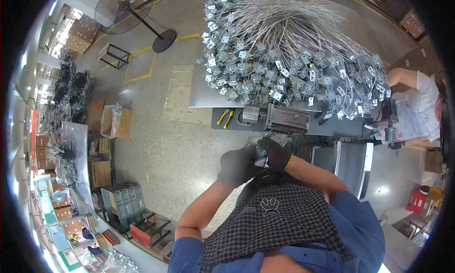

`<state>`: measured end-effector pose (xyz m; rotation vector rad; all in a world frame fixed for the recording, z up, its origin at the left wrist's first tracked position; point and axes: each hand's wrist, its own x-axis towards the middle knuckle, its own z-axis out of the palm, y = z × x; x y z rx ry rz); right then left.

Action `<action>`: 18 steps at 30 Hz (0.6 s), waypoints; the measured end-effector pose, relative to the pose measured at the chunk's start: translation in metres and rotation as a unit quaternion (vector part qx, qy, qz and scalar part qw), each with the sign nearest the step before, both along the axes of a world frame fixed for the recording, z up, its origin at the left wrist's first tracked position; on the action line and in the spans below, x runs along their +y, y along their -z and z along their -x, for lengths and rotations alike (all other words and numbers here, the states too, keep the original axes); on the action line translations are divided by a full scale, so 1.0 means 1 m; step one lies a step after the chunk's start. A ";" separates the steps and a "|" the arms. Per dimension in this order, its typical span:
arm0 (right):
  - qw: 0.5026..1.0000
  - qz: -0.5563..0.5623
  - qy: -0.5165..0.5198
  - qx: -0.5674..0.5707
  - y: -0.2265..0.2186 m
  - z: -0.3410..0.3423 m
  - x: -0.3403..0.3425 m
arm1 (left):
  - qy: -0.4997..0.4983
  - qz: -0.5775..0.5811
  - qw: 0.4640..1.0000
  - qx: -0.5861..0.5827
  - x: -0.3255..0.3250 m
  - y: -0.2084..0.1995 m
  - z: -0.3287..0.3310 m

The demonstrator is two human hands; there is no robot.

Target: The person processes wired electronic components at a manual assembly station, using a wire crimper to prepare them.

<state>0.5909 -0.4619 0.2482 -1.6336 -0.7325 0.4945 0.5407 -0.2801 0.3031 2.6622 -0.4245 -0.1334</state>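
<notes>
Left hand (238, 165), in dark glove, curled closed round small pale metal part (260, 154), held chest-high above checked apron (279, 221); right hand (277, 153), also dark-gloved w/ yellow cuff, closed on same part from other side; both hands touching; exact grip hidden by gloves. Ahead, on grey metal desk (201, 100), big heap of small silver connector blocks w/ long grey wires (284, 55); near desk's front edge, yellow-handled pliers (225, 117) beside grey motor-like metal unit (279, 119). At right, another person in white shirt (424, 109), well apart. Far left, black pedestal fan (128, 12) on floor.
</notes>
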 end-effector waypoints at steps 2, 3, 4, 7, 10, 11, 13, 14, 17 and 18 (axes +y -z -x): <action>0.981 -0.107 0.063 0.149 0.031 0.004 -0.010 | 0.004 -0.006 0.999 0.044 -0.018 -0.014 -0.024; 0.988 -0.062 0.084 0.115 0.030 0.003 -0.018 | 0.014 -0.004 0.998 0.069 -0.022 -0.017 -0.034; 0.991 -0.017 0.102 0.082 0.025 0.001 -0.027 | 0.021 -0.001 0.995 0.094 -0.025 -0.017 -0.045; 0.924 0.221 0.165 -0.265 0.017 0.022 -0.070 | 0.126 0.158 0.974 0.098 -0.011 0.046 -0.092; 0.903 0.173 0.389 -0.059 0.037 0.024 -0.151 | 0.103 0.095 0.990 0.030 -0.029 0.026 -0.173; 0.850 -0.092 0.473 0.212 0.035 0.016 -0.159 | -0.081 0.082 0.992 -0.049 0.004 0.077 -0.204; 0.855 0.114 0.505 0.031 0.036 0.033 -0.204 | -0.259 0.059 0.952 -0.155 0.033 0.097 -0.253; 0.800 0.327 0.486 -0.132 0.040 0.050 -0.243 | -0.210 -0.018 0.965 -0.158 0.017 0.089 -0.267; 0.765 0.257 0.571 0.149 0.084 0.088 -0.337 | -0.153 -0.190 0.967 -0.076 -0.015 0.071 -0.294; 0.769 0.294 0.566 0.044 0.102 0.105 -0.368 | -0.152 -0.192 0.968 -0.060 -0.022 0.063 -0.300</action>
